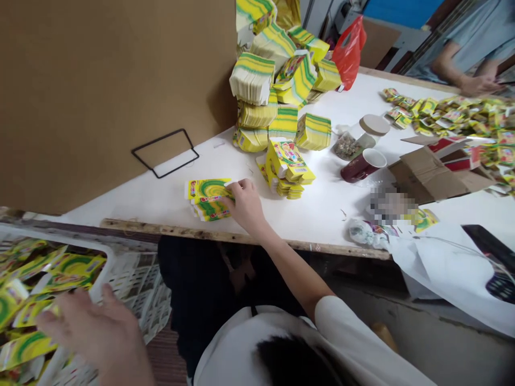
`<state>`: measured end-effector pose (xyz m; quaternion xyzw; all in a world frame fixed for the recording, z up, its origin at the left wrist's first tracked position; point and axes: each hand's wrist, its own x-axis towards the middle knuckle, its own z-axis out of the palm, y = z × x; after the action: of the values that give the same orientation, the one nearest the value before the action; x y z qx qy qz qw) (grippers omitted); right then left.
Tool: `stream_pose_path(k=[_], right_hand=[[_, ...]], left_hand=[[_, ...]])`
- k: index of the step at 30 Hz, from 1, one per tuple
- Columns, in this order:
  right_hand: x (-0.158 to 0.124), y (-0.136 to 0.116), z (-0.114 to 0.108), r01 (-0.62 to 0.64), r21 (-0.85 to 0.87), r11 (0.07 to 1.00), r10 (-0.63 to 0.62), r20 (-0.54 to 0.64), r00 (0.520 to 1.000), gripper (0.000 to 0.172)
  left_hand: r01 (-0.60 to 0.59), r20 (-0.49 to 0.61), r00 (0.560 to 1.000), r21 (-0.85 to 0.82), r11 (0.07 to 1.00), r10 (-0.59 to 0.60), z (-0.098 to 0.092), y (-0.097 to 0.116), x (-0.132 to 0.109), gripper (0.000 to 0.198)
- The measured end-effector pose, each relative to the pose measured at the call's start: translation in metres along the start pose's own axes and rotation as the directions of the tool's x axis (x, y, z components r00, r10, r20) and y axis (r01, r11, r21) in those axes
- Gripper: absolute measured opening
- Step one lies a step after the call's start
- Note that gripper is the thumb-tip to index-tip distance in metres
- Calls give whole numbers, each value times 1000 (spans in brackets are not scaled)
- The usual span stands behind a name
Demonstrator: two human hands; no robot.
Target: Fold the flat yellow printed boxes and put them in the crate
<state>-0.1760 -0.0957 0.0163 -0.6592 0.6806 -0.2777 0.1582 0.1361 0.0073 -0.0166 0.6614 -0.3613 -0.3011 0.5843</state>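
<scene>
My right hand (pixel 247 208) is at the front of the white table, its thumb and fingers closed on the end of a yellow-and-green printed carton (pixel 212 188). Another such carton lies just under or beside it, partly overlapped. Low on the left, my left hand (pixel 94 329) hovers over a white plastic crate (pixel 115 268) with its fingers spread, slightly blurred and with nothing in them. Many yellow-and-green cartons (pixel 76 265) fill that crate. To the right of my right hand stands a small stack of yellow cartons (pixel 287 161).
Bundles of flat cartons (pixel 253 78) are piled at the back beside a large brown cardboard sheet (pixel 120 80). A dark red mug (pixel 360 166), a jar (pixel 354 139) and an opened cardboard box (pixel 430 169) stand right. A black wire frame (pixel 164 153) lies left. Another person's hands (pixel 478 83) are across the table.
</scene>
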Motion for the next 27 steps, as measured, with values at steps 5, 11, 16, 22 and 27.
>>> stream_pose_path(k=[5,11,16,22,27], right_hand=[[3,-7,4,37,-86,996,-31,71,997,27],[8,-9,-7,5,5,1000,-5,83,997,27],[-23,-15,-23,61,386,921,-91,61,994,29],[-92,-17,-22,46,660,750,-277,250,928,19],[-101,2,-18,-141,802,581,-247,338,908,25]], left_hand=[[130,-146,968,-410,903,-205,58,11,-37,54],[223,183,969,-349,910,-168,83,20,-54,50],[350,618,775,-247,904,-132,97,11,-65,65],[162,263,963,-400,902,-57,123,6,-89,50],[-34,446,881,-277,960,160,119,-2,-105,51]])
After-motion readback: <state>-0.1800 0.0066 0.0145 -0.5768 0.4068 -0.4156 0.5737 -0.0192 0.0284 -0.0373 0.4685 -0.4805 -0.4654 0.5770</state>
